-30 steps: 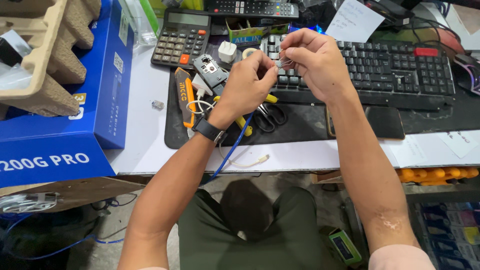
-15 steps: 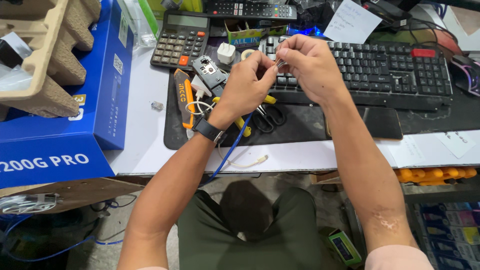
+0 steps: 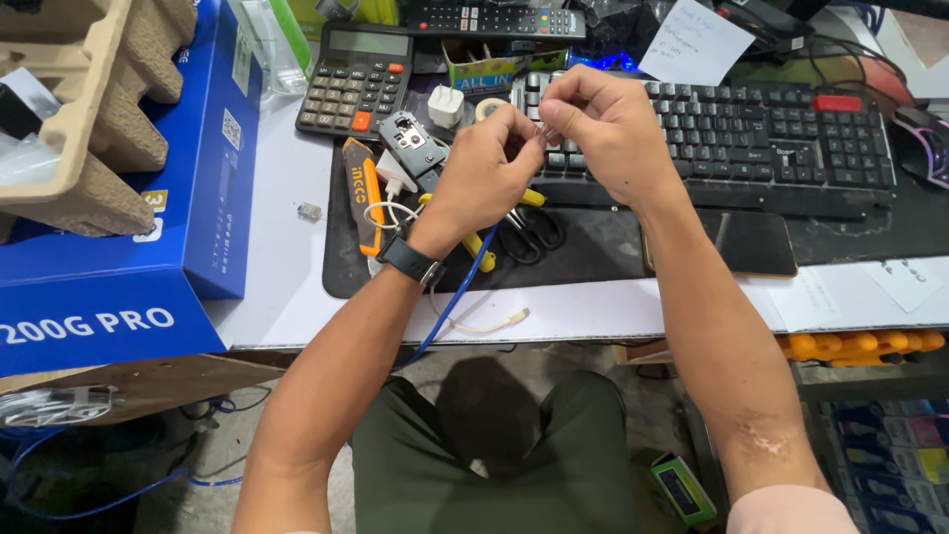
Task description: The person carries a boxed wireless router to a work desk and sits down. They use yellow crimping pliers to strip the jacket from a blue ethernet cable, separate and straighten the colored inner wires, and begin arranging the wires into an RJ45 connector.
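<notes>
Both hands are raised above the desk, fingertips almost meeting. The left hand (image 3: 484,173) is curled closed around the end of a blue cable (image 3: 457,302), which drops from under the palm, crosses the edge of the black desk mat (image 3: 593,259) and hangs down past the desk towards the person's lap. A black wristwatch (image 3: 407,260) sits on that wrist. The right hand (image 3: 603,129) pinches a small clear plug (image 3: 547,130) between thumb and forefinger, right at the left hand's fingertips; the piece is tiny and mostly covered, so I cannot tell whether the cable's end is already inside it.

Under the hands lie black-handled scissors (image 3: 529,232) and a yellow-handled tool (image 3: 479,252), partly hidden by the left wrist. Just left of that wrist an orange utility knife (image 3: 364,203) rests on the mat, with a coiled white cable (image 3: 390,213) beside it. A black keyboard (image 3: 751,138) runs behind the right hand, and a dark phone (image 3: 736,242) lies flat in front of it, near the right forearm. A calculator (image 3: 358,79) stands farther back on the left, a white charger block (image 3: 446,105) next to it. A big blue box (image 3: 148,227) fills the left end of the desk, well apart from the hands
</notes>
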A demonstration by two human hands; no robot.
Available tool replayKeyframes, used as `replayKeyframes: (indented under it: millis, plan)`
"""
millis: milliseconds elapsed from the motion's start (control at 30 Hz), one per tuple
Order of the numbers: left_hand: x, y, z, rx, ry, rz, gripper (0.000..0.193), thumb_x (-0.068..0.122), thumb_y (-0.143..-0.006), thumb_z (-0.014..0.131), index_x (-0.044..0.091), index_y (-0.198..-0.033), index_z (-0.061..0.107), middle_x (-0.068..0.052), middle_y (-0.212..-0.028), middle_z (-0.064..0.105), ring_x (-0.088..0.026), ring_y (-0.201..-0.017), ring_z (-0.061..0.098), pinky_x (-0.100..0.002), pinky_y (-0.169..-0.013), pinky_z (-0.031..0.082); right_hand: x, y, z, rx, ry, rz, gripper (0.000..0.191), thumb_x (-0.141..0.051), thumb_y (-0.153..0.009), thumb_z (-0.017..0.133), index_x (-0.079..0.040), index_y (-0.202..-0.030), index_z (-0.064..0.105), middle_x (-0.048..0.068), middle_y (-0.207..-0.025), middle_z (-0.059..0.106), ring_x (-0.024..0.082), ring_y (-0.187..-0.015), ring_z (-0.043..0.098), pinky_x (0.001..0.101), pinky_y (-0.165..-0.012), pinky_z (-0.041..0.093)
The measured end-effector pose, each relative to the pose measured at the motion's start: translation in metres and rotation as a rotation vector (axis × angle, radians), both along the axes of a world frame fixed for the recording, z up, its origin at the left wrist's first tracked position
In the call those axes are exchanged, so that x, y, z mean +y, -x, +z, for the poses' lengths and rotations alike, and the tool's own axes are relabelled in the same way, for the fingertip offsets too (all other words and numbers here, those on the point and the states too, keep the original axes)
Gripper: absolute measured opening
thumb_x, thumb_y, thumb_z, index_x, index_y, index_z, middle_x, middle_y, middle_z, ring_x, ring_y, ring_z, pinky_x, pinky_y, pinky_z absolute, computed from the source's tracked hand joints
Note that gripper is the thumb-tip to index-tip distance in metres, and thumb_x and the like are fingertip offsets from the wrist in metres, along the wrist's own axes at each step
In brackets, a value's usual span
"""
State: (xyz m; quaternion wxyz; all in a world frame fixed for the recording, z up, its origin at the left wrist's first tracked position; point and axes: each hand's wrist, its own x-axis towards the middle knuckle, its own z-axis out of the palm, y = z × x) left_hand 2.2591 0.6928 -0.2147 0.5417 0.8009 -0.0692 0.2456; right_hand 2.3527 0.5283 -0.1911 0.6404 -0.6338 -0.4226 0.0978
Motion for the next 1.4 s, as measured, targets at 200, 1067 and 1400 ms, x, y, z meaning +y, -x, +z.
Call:
replayKeyframes:
  millis: [200, 1067, 1400]
  plan:
    - [-0.001, -0.001, -0.001, -0.067, -0.023, -0.003, 0.016, 0.015, -0.095, 0.066, 0.000, -0.094, 0.062, -0.008, -0.080, 0.073, -0.014, -0.068, 0.069, -0.030, -0.062, 0.054, 0.008, -0.005, -0.010, 0.335, 0.036, -0.036, 0.017, -0.015, -0.108, 0.058, -0.004, -0.095, 0.063, 0.001, -0.086, 0.064, 0.009, -0.073, 0.060, 0.0262, -0.069, 0.052]
    - [-0.006, -0.011, -0.013, -0.014, 0.214, 0.046, 0.021, 0.020, -0.102, 0.063, 0.001, -0.093, 0.065, 0.001, -0.077, 0.064, -0.006, -0.069, 0.056, -0.027, -0.061, 0.048, 0.020, 0.014, -0.017, -0.312, -0.054, -0.353, 0.012, -0.002, -0.100, 0.072, 0.003, -0.091, 0.066, 0.001, -0.090, 0.061, 0.009, -0.079, 0.053, 0.0277, -0.070, 0.045]
    - [-0.014, 0.007, 0.003, -0.054, 0.071, 0.207, 0.020, 0.019, -0.091, 0.071, 0.001, -0.085, 0.063, -0.002, -0.065, 0.065, -0.006, -0.061, 0.060, -0.027, -0.058, 0.052, 0.027, 0.009, -0.025, 0.267, -0.164, -0.192, 0.015, -0.013, -0.102, 0.065, -0.002, -0.092, 0.066, -0.003, -0.073, 0.058, 0.005, -0.063, 0.047, 0.0252, -0.056, 0.041]
